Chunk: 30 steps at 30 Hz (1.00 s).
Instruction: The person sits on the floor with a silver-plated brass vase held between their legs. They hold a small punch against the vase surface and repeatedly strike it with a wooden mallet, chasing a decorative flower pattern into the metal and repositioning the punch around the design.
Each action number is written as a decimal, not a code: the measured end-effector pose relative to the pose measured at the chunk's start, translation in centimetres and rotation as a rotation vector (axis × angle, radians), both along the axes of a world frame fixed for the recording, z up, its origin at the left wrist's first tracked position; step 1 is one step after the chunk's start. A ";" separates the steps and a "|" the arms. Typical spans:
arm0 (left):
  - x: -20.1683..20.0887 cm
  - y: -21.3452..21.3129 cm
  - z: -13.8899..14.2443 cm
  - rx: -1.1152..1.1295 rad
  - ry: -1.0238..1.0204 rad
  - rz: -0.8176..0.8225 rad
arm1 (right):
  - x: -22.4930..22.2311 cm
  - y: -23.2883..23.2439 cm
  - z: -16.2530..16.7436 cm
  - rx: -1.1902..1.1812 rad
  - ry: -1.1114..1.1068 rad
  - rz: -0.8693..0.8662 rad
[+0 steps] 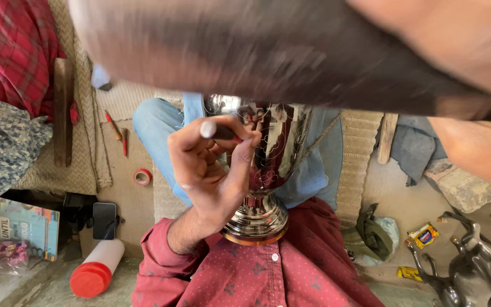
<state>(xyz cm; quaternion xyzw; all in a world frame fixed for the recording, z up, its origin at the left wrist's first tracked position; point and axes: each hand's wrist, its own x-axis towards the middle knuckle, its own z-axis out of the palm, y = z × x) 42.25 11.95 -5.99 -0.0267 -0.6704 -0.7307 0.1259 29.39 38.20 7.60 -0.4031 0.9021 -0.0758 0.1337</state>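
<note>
Red plastic caps a white bottle (96,267) lying on the floor well to the left of the hands, near a black phone (104,219) and a colourful book (17,226). Higher up on that side lie two red-handled tools (118,132) and a small roll of red tape (142,177).

The left hand (211,170) comes next, fingers curled tight around a short metal punch (218,131). The punch's long axis runs roughly level, its flat round end pointing left and its working tip pressed to the right against the silver cup (271,165). That cup stands just to the right of this hand, touching the thumb; its long axis is upright in the picture, bowl at the top, round foot at the bottom against the red shirt.

The right hand (473,51) is at the top right, blurred and very near the camera. It seems to carry a dark, blurred object (245,51), but I cannot tell how its fingers are set. Below it, dark metal animal figures (473,261) lie on the floor.
</note>
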 end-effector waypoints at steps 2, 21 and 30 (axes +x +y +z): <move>0.3 0.1 -0.4 0.016 -0.020 0.046 | -0.4 -0.7 0.4 0.026 0.008 0.035; -5.8 1.8 3.0 -0.333 0.044 -0.168 | 3.5 4.0 -2.2 -0.315 0.125 -0.198; -6.3 3.5 4.0 -0.594 0.096 -0.144 | 5.5 8.5 -7.5 -0.364 0.214 -0.358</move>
